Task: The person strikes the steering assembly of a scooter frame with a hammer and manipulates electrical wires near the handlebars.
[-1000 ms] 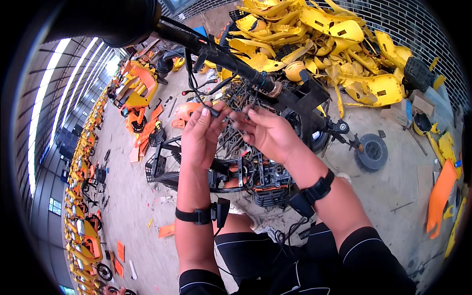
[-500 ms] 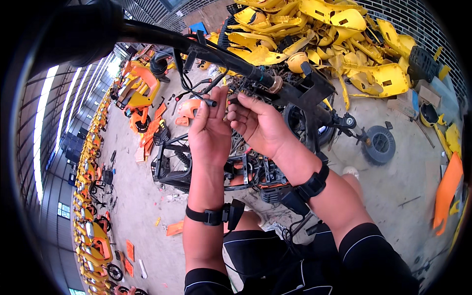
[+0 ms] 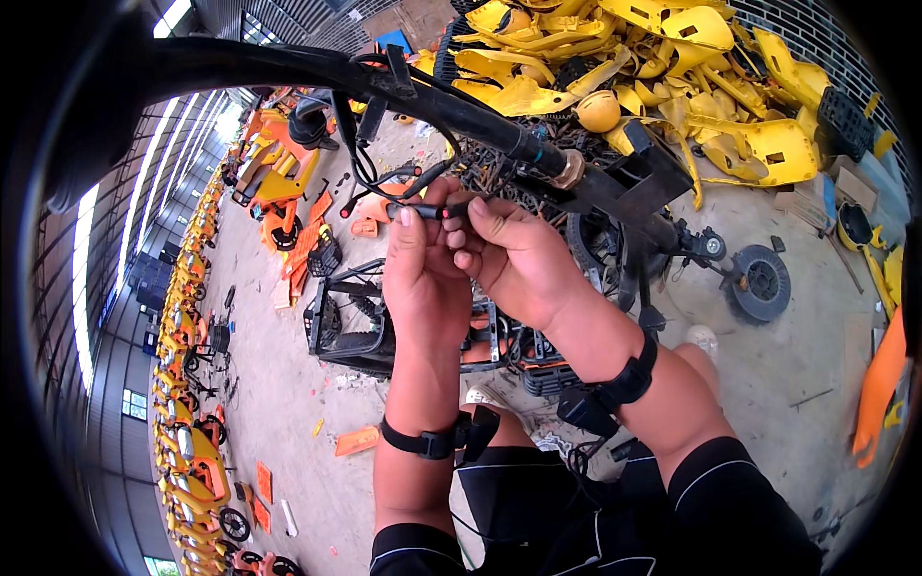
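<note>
My left hand (image 3: 420, 274) is closed, pinching a black cable connector (image 3: 428, 211) between thumb and fingers. Its cable comes off the bundle of black cables (image 3: 365, 173) hanging from the black handlebar tube. Close beside it, my right hand (image 3: 514, 245) is closed with thumb and curled fingers on a second dark connector piece (image 3: 460, 209). The two pieces meet end to end or nearly so; whether they are joined I cannot tell. Just above both hands runs the black handlebar tube (image 3: 461, 113) of a stripped vehicle frame (image 3: 351, 357).
Yellow plastic body panels (image 3: 759, 144) are heaped at the far right. A loose black wheel (image 3: 761, 283) lies on the concrete floor at right. Orange and yellow scooters (image 3: 192, 451) stand in a long row at left. Orange panels (image 3: 357, 442) lie scattered near the frame.
My left fingers have folded from stretched out to closed around the connector. The two connector pieces have come together from slightly apart. The whole view has shifted a little.
</note>
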